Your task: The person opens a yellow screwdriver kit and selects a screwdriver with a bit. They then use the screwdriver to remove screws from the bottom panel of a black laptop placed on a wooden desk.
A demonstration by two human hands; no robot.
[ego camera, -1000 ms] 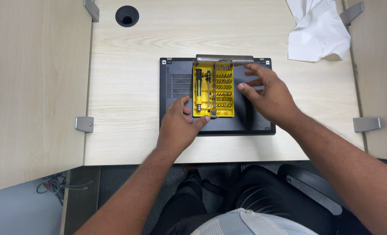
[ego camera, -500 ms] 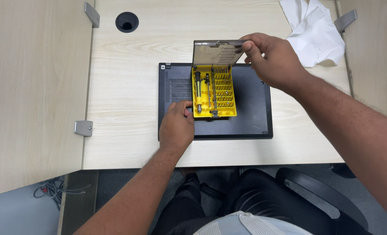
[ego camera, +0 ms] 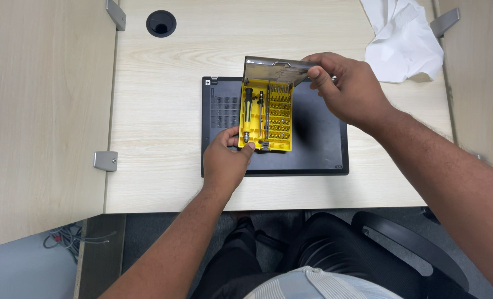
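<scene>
A yellow screwdriver bit case (ego camera: 274, 119) lies open on a black laptop (ego camera: 318, 138) that rests bottom-up on the desk. My left hand (ego camera: 224, 160) presses the case's near left corner, thumb against the yellow tray. The clear lid (ego camera: 274, 69) stands raised at the far edge, pinched at its right corner by my right hand (ego camera: 349, 91). A black-and-yellow driver handle (ego camera: 248, 111) and rows of bits sit inside the tray.
A crumpled white cloth (ego camera: 404, 41) lies at the desk's far right. A round cable hole (ego camera: 161, 23) is at the far left. Wooden partitions (ego camera: 41, 111) stand on both sides. A black chair (ego camera: 407, 243) and my knees are below the desk edge.
The case was closed a second ago; my right hand has lifted the lid up and back to the far edge. My left hand stayed at the near left corner.
</scene>
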